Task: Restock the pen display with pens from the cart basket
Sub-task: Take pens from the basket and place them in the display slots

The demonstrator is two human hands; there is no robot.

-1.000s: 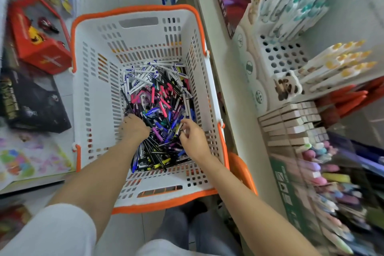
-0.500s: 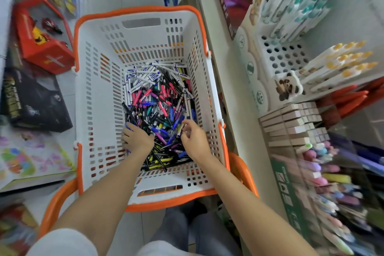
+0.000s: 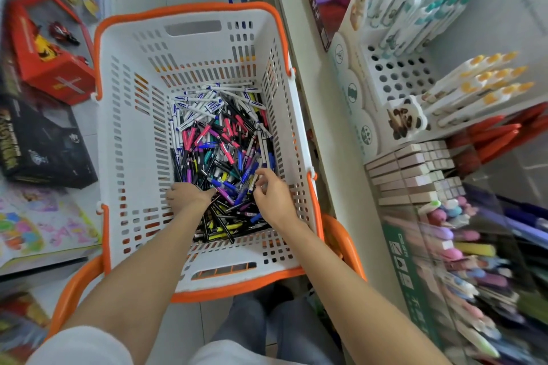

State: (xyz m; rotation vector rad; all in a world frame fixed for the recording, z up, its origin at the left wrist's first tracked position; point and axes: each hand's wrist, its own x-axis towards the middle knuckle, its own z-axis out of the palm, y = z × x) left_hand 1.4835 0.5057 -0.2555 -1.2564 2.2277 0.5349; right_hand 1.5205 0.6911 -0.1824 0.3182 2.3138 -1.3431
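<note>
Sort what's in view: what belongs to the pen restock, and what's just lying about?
Job: basket, pens in it, pen display, left hand, right hand pinching one.
Lying about: red toy box, black box, colouring book.

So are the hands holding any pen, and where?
The right hand pinches a pen near its end. The left hand is sunk in the pile; cannot tell.

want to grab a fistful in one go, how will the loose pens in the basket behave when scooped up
The pens look stiff, slim and smooth, so a fistful will probably fan out and some slip free. They lie crisscrossed in a loose heap, so neighbours likely shift or roll. Each seems light; the basket should barely move.
</note>
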